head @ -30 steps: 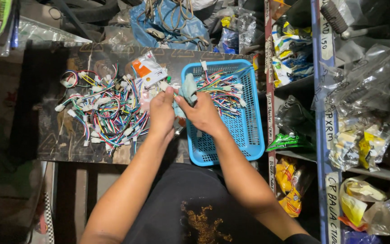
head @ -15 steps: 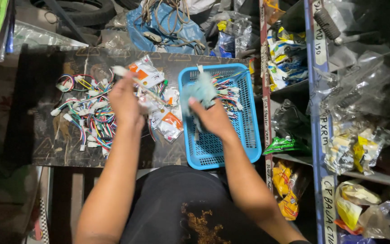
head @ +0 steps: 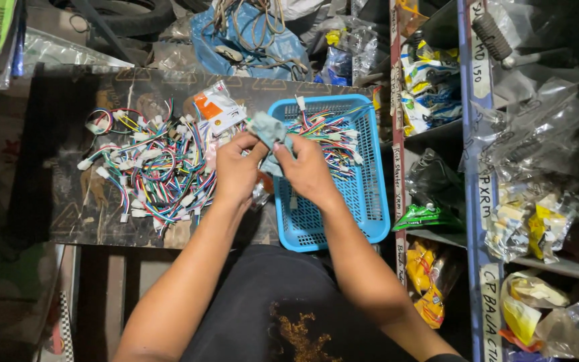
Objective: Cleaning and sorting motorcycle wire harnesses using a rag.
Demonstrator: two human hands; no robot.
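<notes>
We see both of our hands meeting over the near left corner of a blue plastic basket [head: 370, 201], and between them they hold a small crumpled plastic bag [head: 267, 131] of pale bluish-grey. Our left hand [head: 236, 171] is curled, its fingers and thumb pinched on the left edge of the bag, while our right hand [head: 308, 171] is likewise closed on the bag's right and lower part, so the bag hangs between the two above the basket's rim. What the bag holds inside we cannot tell. In the far part of the basket lies a bundle of coloured wire harnesses [head: 330, 134] with white connectors. To the left of our left hand, a larger heap of loose wires [head: 152, 171] in red, green, blue and white sprawls across the dark tabletop [head: 68, 134], and a small packet with an orange and white label [head: 217, 110] rests at the heap's far right edge, just beside the bag. On the right stands a shelf rack [head: 470, 167] with blue uprights, crowded with plastic packets. Behind the tabletop lies a blue sack [head: 249, 40] with cords on top.
</notes>
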